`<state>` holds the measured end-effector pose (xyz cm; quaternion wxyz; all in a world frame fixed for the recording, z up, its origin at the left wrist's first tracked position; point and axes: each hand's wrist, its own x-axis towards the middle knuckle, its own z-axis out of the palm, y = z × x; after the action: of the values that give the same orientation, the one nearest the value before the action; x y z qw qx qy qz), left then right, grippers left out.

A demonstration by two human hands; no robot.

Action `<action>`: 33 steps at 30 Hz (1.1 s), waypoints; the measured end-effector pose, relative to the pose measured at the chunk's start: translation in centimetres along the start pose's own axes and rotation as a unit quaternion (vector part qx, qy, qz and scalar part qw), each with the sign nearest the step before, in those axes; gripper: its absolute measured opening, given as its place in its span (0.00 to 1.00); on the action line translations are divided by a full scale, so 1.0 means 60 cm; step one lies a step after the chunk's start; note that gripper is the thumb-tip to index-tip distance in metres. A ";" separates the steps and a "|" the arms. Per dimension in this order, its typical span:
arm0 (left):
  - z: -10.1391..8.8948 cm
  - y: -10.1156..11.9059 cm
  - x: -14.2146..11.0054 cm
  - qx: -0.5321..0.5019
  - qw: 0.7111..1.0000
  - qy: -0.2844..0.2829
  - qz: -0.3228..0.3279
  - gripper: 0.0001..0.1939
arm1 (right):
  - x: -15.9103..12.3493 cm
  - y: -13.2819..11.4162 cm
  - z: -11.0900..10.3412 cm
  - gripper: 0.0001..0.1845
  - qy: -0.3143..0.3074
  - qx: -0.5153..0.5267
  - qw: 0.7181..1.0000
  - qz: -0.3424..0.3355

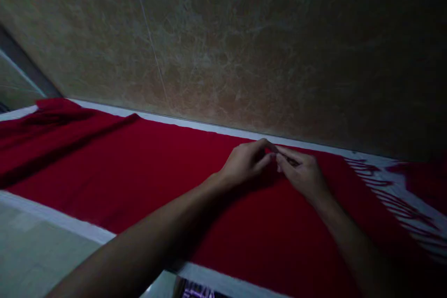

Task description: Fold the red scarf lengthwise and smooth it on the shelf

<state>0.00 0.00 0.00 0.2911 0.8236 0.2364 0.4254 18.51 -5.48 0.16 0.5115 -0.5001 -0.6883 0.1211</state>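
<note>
Quick pic from head cam, pretty dark btw. Big red cloth (pixel 139 172) lies stretched out L to R, mostly flat, w/ a white strip (pixel 209 130) along its far edge and another along the near edge. Both hands are up at the far edge, around the middle. L hand (pixel 244 160) and R hand (pixel 300 172) are both closed to a pinch, fingertips (pixel 270 149) almost meeting, prob on a small bit of the cloth. Can't tell exactly what's between them, too dark + too small.

As for how far along: the far L end looks doubled over in a loose fold (pixel 59 121), so that part's done-ish. The middle is smooth w/ no visible creases. R end isn't folded, white-and-red fringe (pixel 391 191) is lying spread out. Marble-look wall tile (pixel 223 46) runs behind the far edge, pale floor tile (pixel 42 251) shows at near L. Some pinkish thing at bottom edge (pixel 197 289), can't make it out.
</note>
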 end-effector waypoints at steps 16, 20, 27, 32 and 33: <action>0.000 0.008 -0.003 0.004 1.000 -0.006 -0.014 0.08 | 0.002 -0.001 0.005 0.22 -0.012 0.002 1.000 0.005; 0.001 0.007 -0.002 0.008 1.000 -0.004 -0.018 0.08 | 0.003 -0.002 0.004 0.22 -0.019 -0.003 1.000 -0.002; 0.001 0.007 -0.004 -0.002 1.000 0.001 -0.017 0.07 | 0.004 -0.003 0.006 0.19 -0.014 -0.003 1.000 -0.006; 0.002 0.007 -0.004 -0.006 1.000 0.004 -0.028 0.07 | 0.003 -0.004 0.012 0.16 -0.017 0.019 1.000 0.014; 0.002 0.007 -0.004 -0.006 1.000 0.007 -0.028 0.07 | 0.002 -0.004 0.012 0.16 -0.018 0.021 0.999 0.019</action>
<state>0.06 -0.50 0.10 0.3064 0.8120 0.2591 0.4240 17.77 -5.23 0.08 0.5067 -0.4999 -0.6853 0.1540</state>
